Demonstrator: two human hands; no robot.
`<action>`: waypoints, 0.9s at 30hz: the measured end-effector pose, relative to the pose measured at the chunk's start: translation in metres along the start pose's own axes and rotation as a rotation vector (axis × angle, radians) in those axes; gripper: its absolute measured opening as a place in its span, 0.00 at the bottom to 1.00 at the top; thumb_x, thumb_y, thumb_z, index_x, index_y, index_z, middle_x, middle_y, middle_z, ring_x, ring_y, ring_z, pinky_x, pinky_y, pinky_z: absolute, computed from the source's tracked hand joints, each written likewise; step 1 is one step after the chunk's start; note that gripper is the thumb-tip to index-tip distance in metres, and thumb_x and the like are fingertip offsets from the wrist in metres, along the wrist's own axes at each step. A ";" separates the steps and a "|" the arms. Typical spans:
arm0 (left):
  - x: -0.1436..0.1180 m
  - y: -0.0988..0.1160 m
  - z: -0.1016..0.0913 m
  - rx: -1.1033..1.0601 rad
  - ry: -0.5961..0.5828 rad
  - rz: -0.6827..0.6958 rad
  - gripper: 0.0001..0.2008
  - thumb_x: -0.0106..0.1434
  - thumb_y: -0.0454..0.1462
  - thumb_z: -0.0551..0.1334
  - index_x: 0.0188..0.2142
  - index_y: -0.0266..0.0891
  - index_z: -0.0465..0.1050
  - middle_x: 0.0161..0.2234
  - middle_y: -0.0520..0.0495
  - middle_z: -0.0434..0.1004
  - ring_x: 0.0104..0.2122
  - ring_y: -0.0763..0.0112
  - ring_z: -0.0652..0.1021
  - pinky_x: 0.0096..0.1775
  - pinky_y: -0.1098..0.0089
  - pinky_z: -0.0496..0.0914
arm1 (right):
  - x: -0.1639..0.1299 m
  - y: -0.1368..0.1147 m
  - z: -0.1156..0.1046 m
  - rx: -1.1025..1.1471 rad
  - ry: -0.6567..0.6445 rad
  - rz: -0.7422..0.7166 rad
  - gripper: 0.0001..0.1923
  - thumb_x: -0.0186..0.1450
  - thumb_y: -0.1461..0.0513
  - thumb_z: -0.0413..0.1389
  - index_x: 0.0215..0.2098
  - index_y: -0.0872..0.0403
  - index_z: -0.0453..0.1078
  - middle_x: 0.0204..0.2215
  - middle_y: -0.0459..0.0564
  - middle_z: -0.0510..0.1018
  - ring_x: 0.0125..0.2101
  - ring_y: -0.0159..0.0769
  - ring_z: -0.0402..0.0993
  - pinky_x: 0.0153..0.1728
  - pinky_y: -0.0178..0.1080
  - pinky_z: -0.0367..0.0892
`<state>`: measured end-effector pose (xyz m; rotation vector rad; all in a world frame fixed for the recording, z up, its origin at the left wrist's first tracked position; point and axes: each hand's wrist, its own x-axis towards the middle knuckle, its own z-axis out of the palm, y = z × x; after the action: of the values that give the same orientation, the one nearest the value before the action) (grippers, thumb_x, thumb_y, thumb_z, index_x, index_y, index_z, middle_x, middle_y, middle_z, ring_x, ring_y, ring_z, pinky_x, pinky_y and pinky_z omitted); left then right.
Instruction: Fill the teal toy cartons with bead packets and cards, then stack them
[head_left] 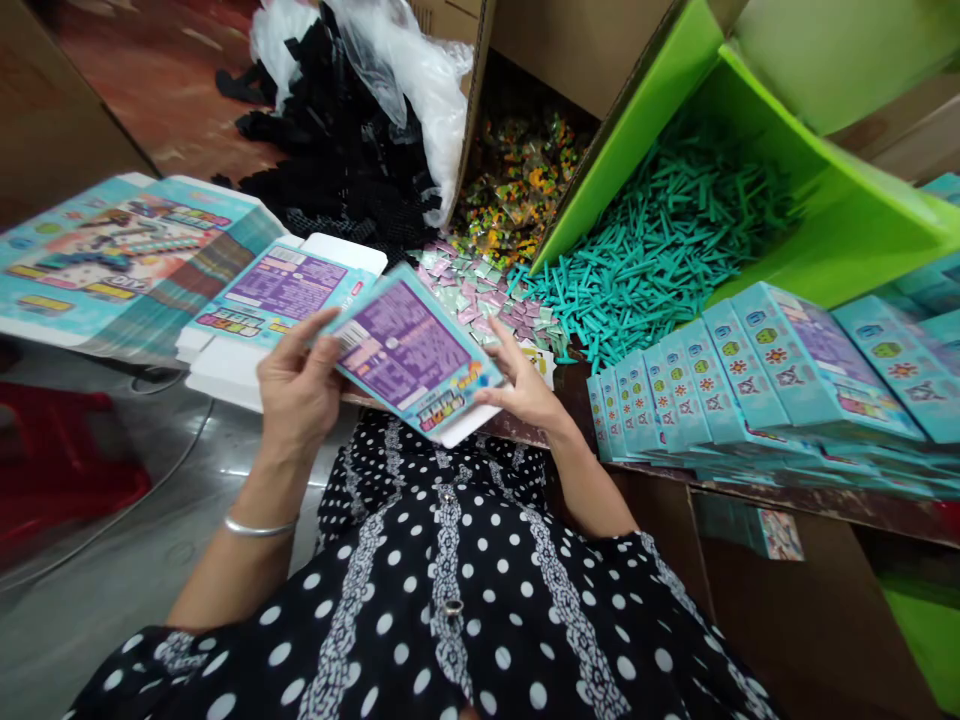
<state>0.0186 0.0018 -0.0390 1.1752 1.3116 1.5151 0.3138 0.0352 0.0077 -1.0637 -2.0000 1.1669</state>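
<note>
In front of me, a blue and purple cardboard box [412, 350] is tilted between my two hands, with its printed text panel facing up and a white flap showing at its lower right end. My left hand [301, 378] grips its left edge, thumb on top. Around the right edge close the fingers and thumb of my right hand [521, 378]. Just beyond my left hand lies another such box [277, 290], flattened, on a stack of flat boxes [127, 260] with white flaps.
Teal sticks [645, 260] spill from a green bin [832, 210]. Small pink and pale green packets [480, 295] lie beside them, below a carton of orange and green packets [517, 200]. Black straps [337, 140] pile at the back. Filled-out boxes [720, 375] stand in rows at right.
</note>
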 end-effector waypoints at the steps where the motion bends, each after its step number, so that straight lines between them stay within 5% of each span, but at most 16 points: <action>1: 0.001 0.001 0.000 -0.062 0.114 0.018 0.25 0.69 0.55 0.71 0.61 0.50 0.82 0.48 0.48 0.85 0.49 0.58 0.82 0.48 0.58 0.81 | -0.002 0.007 0.001 0.052 0.031 0.008 0.56 0.66 0.36 0.67 0.83 0.42 0.52 0.73 0.58 0.69 0.67 0.54 0.73 0.64 0.55 0.73; 3: 0.001 0.003 0.000 -0.156 0.221 0.049 0.28 0.70 0.55 0.70 0.65 0.51 0.78 0.49 0.49 0.85 0.50 0.58 0.82 0.49 0.57 0.81 | -0.008 0.020 0.003 0.142 0.111 0.024 0.54 0.63 0.34 0.67 0.79 0.44 0.59 0.72 0.58 0.72 0.67 0.55 0.72 0.66 0.55 0.71; 6: -0.008 0.010 -0.003 0.000 0.052 0.075 0.34 0.70 0.55 0.71 0.71 0.52 0.72 0.63 0.46 0.80 0.62 0.47 0.79 0.58 0.49 0.80 | -0.017 0.034 0.008 0.316 0.337 0.091 0.49 0.61 0.31 0.64 0.70 0.47 0.70 0.63 0.58 0.79 0.57 0.52 0.79 0.56 0.51 0.77; 10: -0.022 0.024 -0.007 0.458 -0.206 0.388 0.42 0.60 0.54 0.80 0.70 0.53 0.73 0.75 0.43 0.67 0.77 0.30 0.60 0.71 0.38 0.68 | -0.033 0.041 0.025 0.439 0.461 0.209 0.41 0.56 0.31 0.70 0.53 0.50 0.77 0.45 0.53 0.84 0.40 0.43 0.79 0.39 0.40 0.75; 12: -0.024 0.028 -0.004 0.532 -0.442 0.393 0.39 0.59 0.58 0.79 0.66 0.52 0.78 0.69 0.40 0.76 0.72 0.29 0.70 0.69 0.38 0.69 | -0.040 0.041 0.036 0.432 0.390 0.222 0.38 0.58 0.31 0.69 0.46 0.51 0.78 0.42 0.51 0.83 0.37 0.40 0.78 0.37 0.38 0.73; 14: -0.023 0.026 0.001 0.569 -0.655 0.247 0.33 0.61 0.62 0.74 0.60 0.51 0.81 0.59 0.39 0.84 0.60 0.34 0.81 0.62 0.43 0.75 | -0.044 0.041 0.039 0.401 0.304 0.212 0.38 0.64 0.28 0.61 0.44 0.52 0.78 0.39 0.51 0.83 0.37 0.40 0.78 0.38 0.38 0.73; 17: -0.015 0.018 0.003 0.678 -0.695 0.022 0.30 0.64 0.65 0.66 0.52 0.47 0.82 0.49 0.39 0.88 0.48 0.39 0.86 0.51 0.51 0.78 | -0.046 0.044 0.013 0.127 0.318 0.189 0.35 0.71 0.31 0.56 0.48 0.52 0.77 0.40 0.52 0.83 0.41 0.43 0.80 0.43 0.42 0.75; 19: -0.010 0.012 -0.001 0.724 -0.651 -0.059 0.30 0.66 0.64 0.64 0.51 0.45 0.81 0.48 0.40 0.89 0.47 0.41 0.86 0.50 0.53 0.77 | -0.046 0.049 -0.018 -0.247 0.364 0.176 0.26 0.69 0.41 0.67 0.52 0.51 0.77 0.50 0.55 0.84 0.53 0.48 0.79 0.55 0.47 0.74; 22: -0.007 0.005 -0.008 0.704 -0.639 -0.136 0.31 0.67 0.65 0.64 0.53 0.44 0.81 0.51 0.43 0.89 0.46 0.45 0.86 0.50 0.56 0.76 | -0.046 0.059 -0.054 -0.687 0.246 0.193 0.32 0.62 0.57 0.76 0.62 0.52 0.74 0.61 0.60 0.80 0.65 0.55 0.71 0.66 0.53 0.67; 27: -0.008 -0.003 -0.010 0.655 -0.628 -0.196 0.34 0.65 0.66 0.64 0.54 0.43 0.82 0.51 0.42 0.90 0.46 0.44 0.86 0.51 0.56 0.76 | -0.048 0.070 -0.057 -0.878 0.107 0.225 0.33 0.63 0.62 0.75 0.64 0.54 0.72 0.60 0.60 0.80 0.62 0.56 0.71 0.65 0.53 0.68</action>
<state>0.0105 -0.0081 -0.0439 1.6846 1.4408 0.4834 0.4074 0.0392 -0.0340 -1.7493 -2.3895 0.2572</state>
